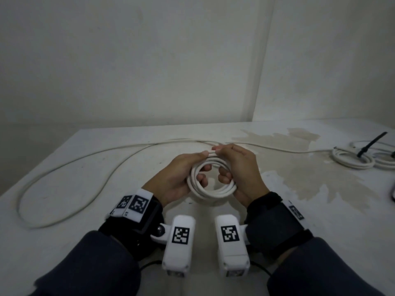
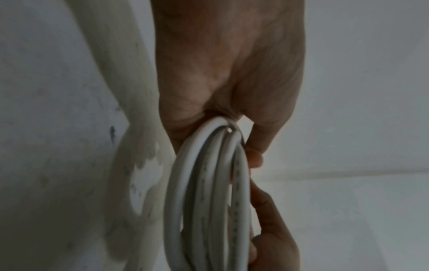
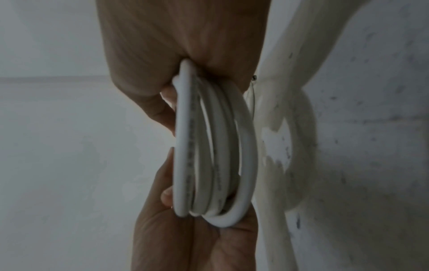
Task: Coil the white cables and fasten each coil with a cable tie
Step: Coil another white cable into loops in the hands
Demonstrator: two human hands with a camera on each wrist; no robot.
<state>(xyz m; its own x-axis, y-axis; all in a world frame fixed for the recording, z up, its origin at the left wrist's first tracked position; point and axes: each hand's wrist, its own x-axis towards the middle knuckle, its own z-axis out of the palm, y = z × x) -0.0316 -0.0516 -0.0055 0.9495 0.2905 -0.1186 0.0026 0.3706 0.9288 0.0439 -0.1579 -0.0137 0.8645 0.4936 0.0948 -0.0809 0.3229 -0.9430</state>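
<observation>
A coil of white cable [image 1: 210, 190] with several loops hangs just above the table in front of me, held between both hands. My left hand [image 1: 181, 174] grips the coil's left side, thumb through the ring. My right hand [image 1: 239, 167] grips its right side, fingers curled over the top. The forefingers of both hands meet at the cable end [image 1: 211, 151] on the far side of the coil. The left wrist view shows the coil [image 2: 209, 201] edge-on under the left hand [image 2: 230, 73]. In the right wrist view the coil [image 3: 209, 146] sits between the right hand [image 3: 181, 45] and the left palm [image 3: 197, 243].
A long loose white cable [image 1: 64, 167] curves over the left of the white table [image 1: 320, 221] and runs right behind the hands. At the far right lie coiled white cables [image 1: 352, 160] with a black cable tie [image 1: 372, 144]. Walls close off the back.
</observation>
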